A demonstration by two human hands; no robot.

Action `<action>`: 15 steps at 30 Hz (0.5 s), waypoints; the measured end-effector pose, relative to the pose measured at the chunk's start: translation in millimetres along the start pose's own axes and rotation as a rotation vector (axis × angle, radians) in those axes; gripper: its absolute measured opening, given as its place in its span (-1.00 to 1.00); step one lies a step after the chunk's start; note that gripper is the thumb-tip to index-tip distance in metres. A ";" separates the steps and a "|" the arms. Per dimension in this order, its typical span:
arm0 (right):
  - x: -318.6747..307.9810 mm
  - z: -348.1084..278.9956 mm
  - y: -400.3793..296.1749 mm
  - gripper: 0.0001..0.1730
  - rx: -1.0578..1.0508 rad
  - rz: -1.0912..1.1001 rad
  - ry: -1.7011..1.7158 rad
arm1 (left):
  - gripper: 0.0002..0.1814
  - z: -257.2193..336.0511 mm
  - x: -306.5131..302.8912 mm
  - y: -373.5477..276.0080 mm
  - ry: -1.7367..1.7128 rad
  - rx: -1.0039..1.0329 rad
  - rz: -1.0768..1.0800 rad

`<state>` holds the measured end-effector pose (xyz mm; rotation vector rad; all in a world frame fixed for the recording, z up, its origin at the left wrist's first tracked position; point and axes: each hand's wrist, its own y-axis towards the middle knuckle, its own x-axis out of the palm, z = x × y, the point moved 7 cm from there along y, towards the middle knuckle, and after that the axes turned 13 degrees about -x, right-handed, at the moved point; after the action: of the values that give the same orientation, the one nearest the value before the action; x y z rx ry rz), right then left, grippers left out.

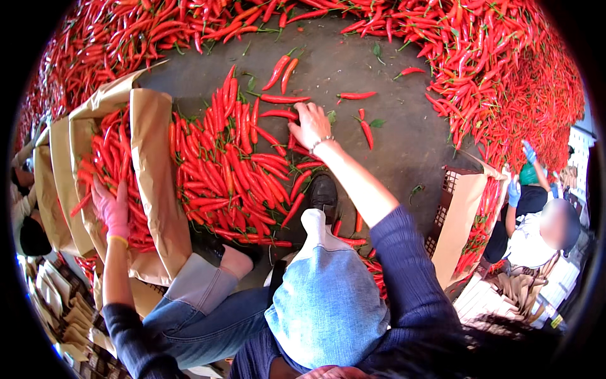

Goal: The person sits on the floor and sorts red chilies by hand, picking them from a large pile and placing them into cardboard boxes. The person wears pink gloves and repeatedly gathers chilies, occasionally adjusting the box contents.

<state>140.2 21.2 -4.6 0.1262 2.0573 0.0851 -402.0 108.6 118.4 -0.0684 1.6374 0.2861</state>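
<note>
My left hand (112, 208), in a pink glove, is inside a paper-lined container at the left, against the red chili peppers (116, 142) that fill it. Some peppers lie at its fingertips; whether it grips any I cannot tell. Brown paper (154, 166) stands up along the container's side. My bare right hand (310, 125), with a bracelet at the wrist, reaches over the floor at the upper edge of a pile of red chili peppers (227, 175). Its fingers are bent beside a few single peppers, and its palm side is hidden.
Large heaps of chili peppers (473, 57) curve around the dark floor (397, 118). At the right stands a brown plastic crate (445, 199) lined with paper, peppers inside. Beyond it is a person (532, 237) in blue gloves. More people are at the far left. My shoe (323, 192) borders the pile.
</note>
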 end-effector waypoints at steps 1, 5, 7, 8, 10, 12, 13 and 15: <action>10.0 15.4 3.3 -0.69 -0.009 -0.035 -0.097 | -0.03 5.7 6.5 0.5 0.081 -0.029 0.033; 34.5 30.1 44.6 -0.74 -0.002 -0.469 -0.059 | -0.01 -28.7 13.9 11.4 -0.132 0.088 -0.045; 1.7 23.5 24.1 -0.72 0.044 -0.499 -0.032 | -0.03 -30.7 14.8 2.1 -0.071 0.043 -0.020; -9.8 24.5 4.6 -0.73 0.099 -0.527 -0.014 | -0.04 -29.6 13.3 -2.8 -0.005 0.006 -0.012; -12.9 19.8 -31.8 -0.69 0.169 -0.571 -0.032 | -0.05 -24.2 5.2 -3.6 0.042 -0.012 0.019; 5.4 19.8 -68.5 -0.61 0.220 -0.582 -0.094 | -0.04 -15.2 10.1 -2.5 0.038 -0.029 -0.017; 18.7 21.8 -77.5 -0.60 0.260 -0.586 -0.017 | -0.04 -17.1 8.2 -1.9 0.046 -0.040 -0.030; 27.4 34.6 -80.7 -0.62 0.228 -0.545 0.115 | -0.04 -24.5 12.1 -2.4 0.018 -0.047 -0.059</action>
<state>153.6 -55.2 -54.0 -0.3067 2.1414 -0.4883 -426.4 102.3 107.6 -0.1549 1.6441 0.2798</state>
